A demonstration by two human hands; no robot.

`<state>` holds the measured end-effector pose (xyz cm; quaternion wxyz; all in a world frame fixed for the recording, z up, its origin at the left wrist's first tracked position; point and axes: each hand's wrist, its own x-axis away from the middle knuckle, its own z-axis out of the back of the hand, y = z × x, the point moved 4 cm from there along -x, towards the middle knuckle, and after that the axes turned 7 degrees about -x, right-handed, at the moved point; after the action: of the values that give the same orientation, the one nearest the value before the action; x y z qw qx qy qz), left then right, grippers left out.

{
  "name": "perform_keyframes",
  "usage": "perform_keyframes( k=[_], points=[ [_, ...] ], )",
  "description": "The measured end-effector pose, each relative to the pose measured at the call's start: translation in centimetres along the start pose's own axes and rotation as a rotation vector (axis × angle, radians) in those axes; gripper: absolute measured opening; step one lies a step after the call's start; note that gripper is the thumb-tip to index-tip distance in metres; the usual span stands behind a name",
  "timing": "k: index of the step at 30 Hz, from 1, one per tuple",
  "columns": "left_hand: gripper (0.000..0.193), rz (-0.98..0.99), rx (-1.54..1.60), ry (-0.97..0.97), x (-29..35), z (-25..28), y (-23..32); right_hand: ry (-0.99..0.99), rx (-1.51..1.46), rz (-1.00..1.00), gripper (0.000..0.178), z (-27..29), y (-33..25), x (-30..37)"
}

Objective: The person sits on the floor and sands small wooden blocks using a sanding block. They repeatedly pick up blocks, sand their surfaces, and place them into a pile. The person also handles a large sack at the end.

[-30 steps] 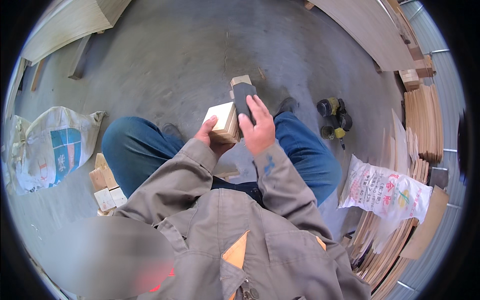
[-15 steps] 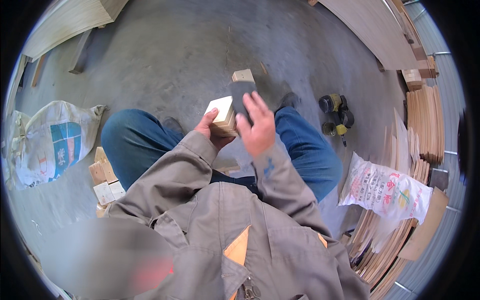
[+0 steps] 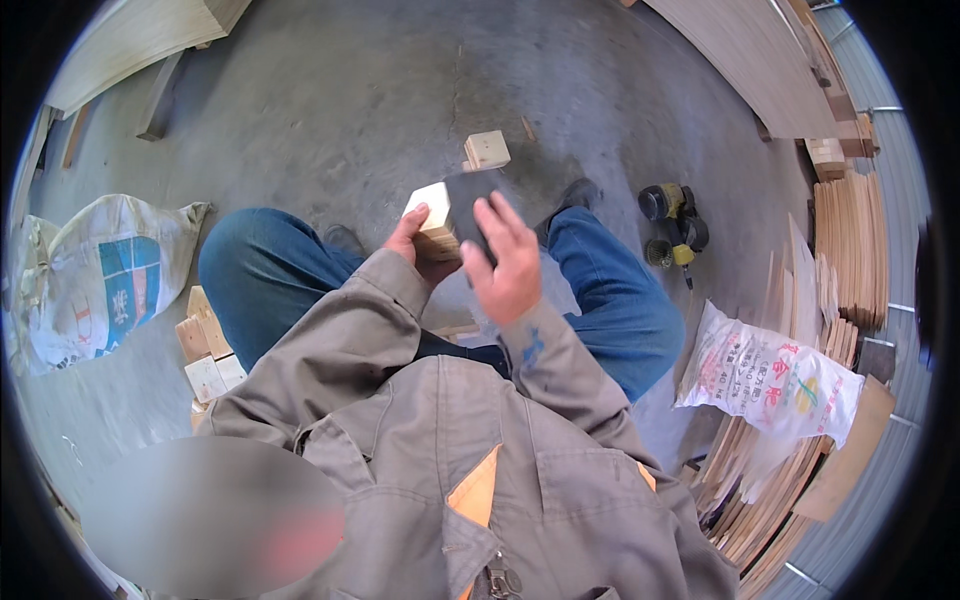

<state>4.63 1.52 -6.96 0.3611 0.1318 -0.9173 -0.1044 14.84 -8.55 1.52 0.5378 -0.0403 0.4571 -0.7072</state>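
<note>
My left hand is closed round a pale plywood block with layered edges, its thumb lying on the top face. The block is held up between my knees. My right hand presses a flat dark grey piece, seemingly sandpaper, against the block's right side. Its fingers lie along the dark piece and the fingertips are a little blurred. Just beyond my hands, a small stack of similar wooden blocks sits on the floor.
A yellow-and-black cordless drill lies right of my right knee. More wooden blocks are piled by my left leg. White woven sacks lie on both sides. Thin boards are stacked at right, with large sheets raised at far left.
The block and both hands have shifted slightly left and away from me. The dark piece has slid along the block's side, and my grip on the block looks the same.
</note>
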Motion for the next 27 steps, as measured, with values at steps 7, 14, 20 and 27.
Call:
perform_keyframes(
  k=[7, 14, 20, 27],
  points=[
    [0.065, 0.009, -0.032, 0.05, 0.2, 0.2, -1.0, 0.062, 0.042, -0.067, 0.055, 1.6, 1.5, -0.3],
    [0.062, -0.021, 0.069, -0.047, -0.4, 0.3, -0.1, -0.007, 0.015, 0.079, 0.055, 1.0, -1.9, 1.2],
    [0.064, 0.023, -0.107, 0.101, 1.6, -0.9, -0.7, 0.076, -0.01, -0.215, 0.053, 1.4, 5.2, -0.3],
    [0.069, -0.02, 0.163, -0.063, -0.5, 0.3, 0.4, -0.087, 0.022, 0.096, 0.06, 1.8, -3.6, 2.6]
  ],
)
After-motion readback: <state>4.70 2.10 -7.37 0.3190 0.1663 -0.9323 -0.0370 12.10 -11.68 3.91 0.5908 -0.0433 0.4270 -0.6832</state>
